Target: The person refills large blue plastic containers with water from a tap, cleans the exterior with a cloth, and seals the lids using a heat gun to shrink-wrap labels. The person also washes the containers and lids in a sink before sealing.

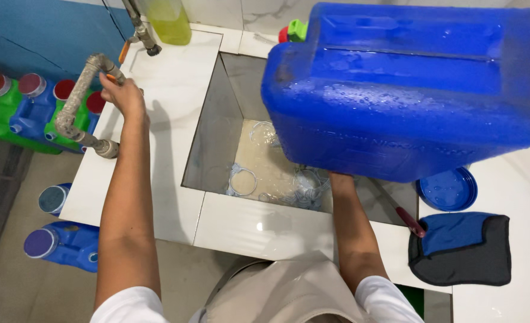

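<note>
Holding a large blue jerrycan (408, 90) above the sunken sink basin (217, 125), the person supports it from underneath with the right hand (336, 177).

Head view, status of work:
- The jerrycan is tilted on its side over the right half of the basin. Its outer walls are wet with droplets. Judged from this, wetting or rinsing is under way and the can has not been set down.
- The left hand (123, 96) is closed around the bent grey water pipe (76, 101) left of the basin, on the white tiled desk (175, 78). No water stream is visible in the basin.
- A blue round lid (447, 188) lies on the desk right of the basin, apart from the can, so capping appears to remain.
- A blue and black glove (462, 248) lies just beside the lid, nearer the person, unused.
- Clear plastic rings (244, 179) lie on the basin floor.
- Further blue and green jerrycans (20, 107) stand on the floor left of the basin, their mouths covered in red; one blue can (67, 242) lies on its side nearer the person.

Limits of the view:
- The right hand is almost wholly hidden behind the can; only the wrist shows, so its grip cannot be told.
- The can's mouth is not visible, and the can is cut off at the right edge.
- Whether the can holds liquid cannot be determined.
- A yellow container (169, 21) behind the basin is cut off at the top.
</note>
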